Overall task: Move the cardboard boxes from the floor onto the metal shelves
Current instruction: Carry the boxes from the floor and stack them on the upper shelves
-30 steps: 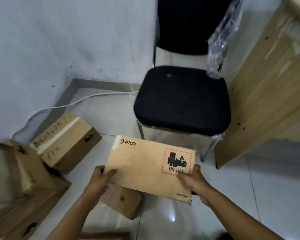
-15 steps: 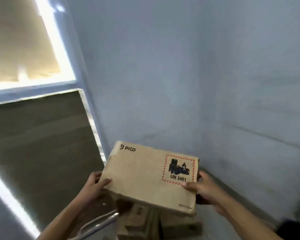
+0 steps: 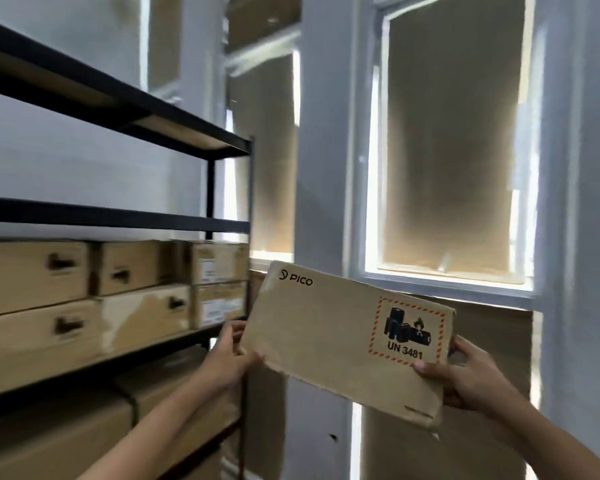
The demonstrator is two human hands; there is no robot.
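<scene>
- A flat cardboard box (image 3: 347, 337), marked with a brand name and a battery warning label, is being held up in the air by both hands, just right of the shelf unit's end post and in front of the window.
- The left hand (image 3: 231, 355) is being kept clamped on the box's left edge, thumb on the face and fingers behind; the right hand (image 3: 465, 375) is being kept clamped on the lower right corner in the same way.
- The carrying step is judged to be in hand: the box is off the floor but not yet resting on any shelf.
- Beyond the left hand, the metal shelves (image 3: 118, 216) are being seen; the middle level is being filled by stacked boxes (image 3: 142, 289), and larger ones are being stored below.
- The level above those stacks is appearing free, so the next move is judged to call for the box being swung left, raised and slid in flat.
- Farthest off, the covered window (image 3: 447, 168) is being seen.
</scene>
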